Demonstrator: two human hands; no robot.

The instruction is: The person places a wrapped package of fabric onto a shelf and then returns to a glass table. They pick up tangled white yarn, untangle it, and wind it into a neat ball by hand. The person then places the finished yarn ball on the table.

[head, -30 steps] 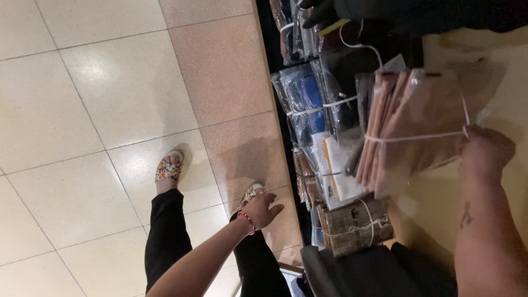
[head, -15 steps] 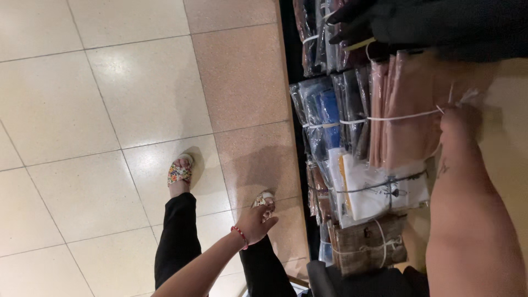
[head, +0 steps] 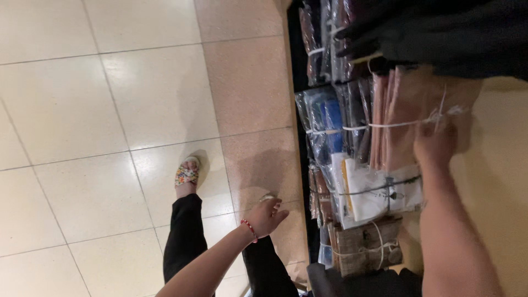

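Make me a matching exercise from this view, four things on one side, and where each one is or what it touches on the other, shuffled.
Things:
1. right hand
2. left hand
3. patterned sandal
4. brown woven bundle

Places:
A. on the tiled floor
B. on the string of the pink packet bundle
C. free in the air, wearing a red bracelet
D. lowest in the row, tied with string

Pairs: 1-B, 2-C, 3-A, 4-D

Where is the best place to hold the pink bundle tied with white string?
Probably the pink bundle is best gripped at the white string crossing its middle, from its open cream-surface side where the right hand rests; other packets crowd its remaining sides.
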